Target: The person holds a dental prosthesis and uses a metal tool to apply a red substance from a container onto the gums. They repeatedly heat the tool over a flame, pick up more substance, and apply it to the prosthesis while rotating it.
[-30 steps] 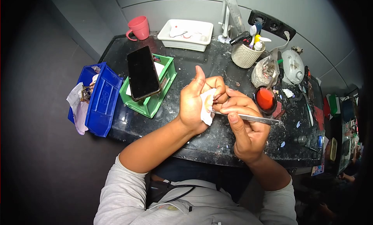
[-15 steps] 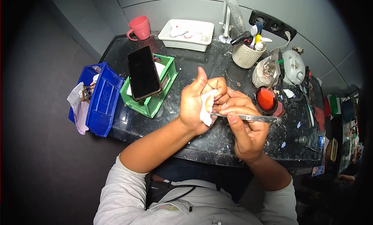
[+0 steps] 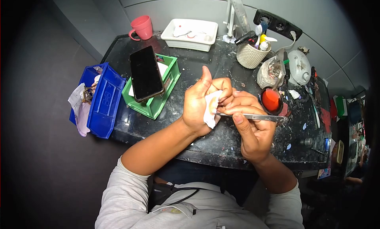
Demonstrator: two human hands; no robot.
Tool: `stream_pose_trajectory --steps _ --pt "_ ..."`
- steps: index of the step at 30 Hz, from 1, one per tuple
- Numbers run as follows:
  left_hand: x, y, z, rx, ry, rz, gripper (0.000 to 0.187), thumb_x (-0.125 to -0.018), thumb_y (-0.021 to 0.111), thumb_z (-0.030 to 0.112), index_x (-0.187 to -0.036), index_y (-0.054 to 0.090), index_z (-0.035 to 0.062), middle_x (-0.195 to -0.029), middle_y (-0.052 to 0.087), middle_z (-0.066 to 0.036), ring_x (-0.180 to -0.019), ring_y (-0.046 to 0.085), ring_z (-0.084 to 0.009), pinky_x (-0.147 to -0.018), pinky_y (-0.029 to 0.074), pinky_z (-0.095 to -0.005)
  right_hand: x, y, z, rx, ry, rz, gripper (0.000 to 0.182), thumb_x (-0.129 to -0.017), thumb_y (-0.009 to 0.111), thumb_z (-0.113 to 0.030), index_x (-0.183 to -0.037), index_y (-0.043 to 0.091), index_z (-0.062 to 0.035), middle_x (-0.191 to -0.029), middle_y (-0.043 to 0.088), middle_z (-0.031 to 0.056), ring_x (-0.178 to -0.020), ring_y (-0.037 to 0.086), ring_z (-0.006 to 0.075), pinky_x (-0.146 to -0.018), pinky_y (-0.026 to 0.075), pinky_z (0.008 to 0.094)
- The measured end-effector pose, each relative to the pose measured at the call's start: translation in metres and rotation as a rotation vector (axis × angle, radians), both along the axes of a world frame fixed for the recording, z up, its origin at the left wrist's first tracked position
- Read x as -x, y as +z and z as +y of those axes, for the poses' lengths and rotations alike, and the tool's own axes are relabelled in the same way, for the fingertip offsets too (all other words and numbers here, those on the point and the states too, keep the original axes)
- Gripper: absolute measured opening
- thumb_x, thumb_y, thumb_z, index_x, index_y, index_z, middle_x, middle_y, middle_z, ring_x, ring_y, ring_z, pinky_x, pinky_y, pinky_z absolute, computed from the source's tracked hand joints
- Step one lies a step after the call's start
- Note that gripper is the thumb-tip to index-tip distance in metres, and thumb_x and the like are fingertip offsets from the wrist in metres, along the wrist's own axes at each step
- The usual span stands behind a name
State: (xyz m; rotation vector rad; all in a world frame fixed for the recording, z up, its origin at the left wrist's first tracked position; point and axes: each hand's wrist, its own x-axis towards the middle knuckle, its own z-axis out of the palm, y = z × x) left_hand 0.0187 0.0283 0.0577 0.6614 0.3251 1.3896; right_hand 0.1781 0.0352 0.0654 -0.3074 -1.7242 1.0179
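Note:
Over the dark workbench [image 3: 206,67] my left hand [image 3: 200,104] is closed around a white tissue [image 3: 209,107], thumb pointing up, with something small and pale in its folds. My right hand [image 3: 251,126] pinches a pair of metal tweezers [image 3: 257,117], held level, with the tips at the tissue. The fingers of both hands touch above the bench's front part.
A black phone [image 3: 145,74] lies across a green bin [image 3: 155,102], beside a blue bin [image 3: 101,100] of scraps. At the back stand a pink mug [image 3: 141,28], a white tray [image 3: 192,35] and a tool cup [image 3: 250,55]. A red dish [image 3: 271,100] sits right of my hands.
Both hands have shifted very slightly while the tweezers stay at the tissue. Nothing else on the bench has moved.

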Motion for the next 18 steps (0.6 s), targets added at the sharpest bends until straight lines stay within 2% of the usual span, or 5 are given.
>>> stream_pose_trajectory --steps 8,13,15,17,18 --pt "0.0038 -0.0069 0.0008 0.089 -0.147 -0.184 0.065 -0.109 0.027 0.059 -0.075 0.046 0.0071 -0.067 0.041 -0.001 -0.061 0.038 -0.0128 -0.054 0.033 -0.0260 -0.0021 -0.0004 0.0046 -0.039 -0.004 -0.041 0.009 -0.096 0.064 0.000 -0.098 0.073 0.0024 -0.100 0.070 0.0130 -0.105 0.063 0.0246 -0.108 0.042 0.0451" --pt "0.0045 -0.0060 0.0009 0.114 -0.170 -0.203 0.065 -0.108 0.027 0.059 -0.075 0.046 0.0069 -0.067 0.042 -0.002 -0.061 0.038 -0.0130 -0.055 0.033 -0.0263 -0.0022 0.0002 0.0053 -0.041 0.008 -0.046 0.010 -0.096 0.063 0.000 -0.098 0.073 0.0032 -0.099 0.070 0.0137 -0.104 0.063 0.0250 -0.108 0.042 0.0454" --pt "0.0042 -0.0062 0.0013 0.110 -0.179 -0.207 0.066 -0.108 0.026 0.060 -0.074 0.046 0.0070 -0.067 0.042 -0.002 -0.062 0.038 -0.0134 -0.056 0.033 -0.0268 -0.0015 -0.0019 0.0053 0.097 0.074 0.069 0.011 -0.097 0.062 0.000 -0.098 0.072 0.0048 -0.100 0.070 0.0147 -0.106 0.063 0.0257 -0.109 0.042 0.0460" --pt "0.0014 -0.0057 0.0013 -0.021 -0.047 0.011 0.069 -0.108 0.021 0.063 -0.073 0.045 0.0077 -0.066 0.040 -0.001 -0.065 0.037 -0.0149 -0.060 0.031 -0.0279 -0.0016 0.0008 0.0038 0.085 0.060 0.069 0.011 -0.097 0.062 0.000 -0.099 0.071 0.0056 -0.101 0.069 0.0153 -0.106 0.063 0.0261 -0.110 0.042 0.0463" --pt "0.0014 -0.0045 0.0012 -0.021 -0.047 0.012 0.069 -0.108 0.021 0.063 -0.073 0.045 0.0077 -0.066 0.040 -0.001 -0.065 0.037 -0.0149 -0.060 0.031 -0.0279 -0.0019 0.0017 0.0034 0.072 0.046 0.070 0.012 -0.098 0.061 0.000 -0.099 0.071 0.0064 -0.102 0.069 0.0158 -0.107 0.063 0.0265 -0.110 0.042 0.0465"
